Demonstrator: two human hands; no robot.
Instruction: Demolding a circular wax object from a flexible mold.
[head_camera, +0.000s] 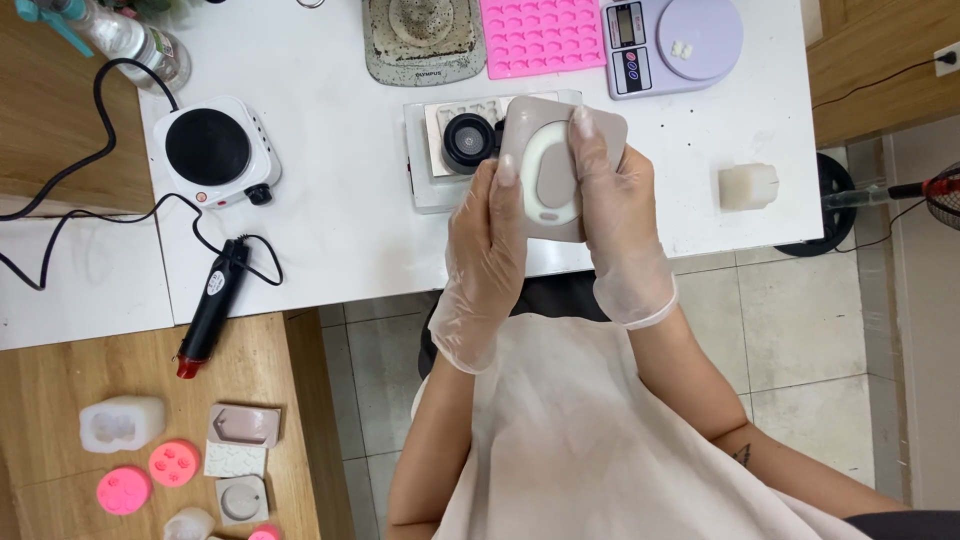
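White surface (350, 250), and two gloved hands hold a grey mold (553, 215) just above its near edge.

Both grips are clamped on the mold: the left hand (490, 250) wraps its left side, the right hand (615, 225) wraps its right side. A pale oval (535, 165) sits inside it, long way pointing away from the person. Behind, touching or nearly so, is a black cup (468, 142) on a tray (425, 190). A white block (748, 186) stands well apart to the right.

My left hand (490, 255) and right hand (615, 235) cover both sides of the grey mould (553, 170), and the mould hides much of the metal tray (425, 170) behind it. The spray bottle (125, 40) and the grey dish (425, 45) are cut off by the top edge, and the small moulds (190, 522) on the wooden shelf run off the bottom
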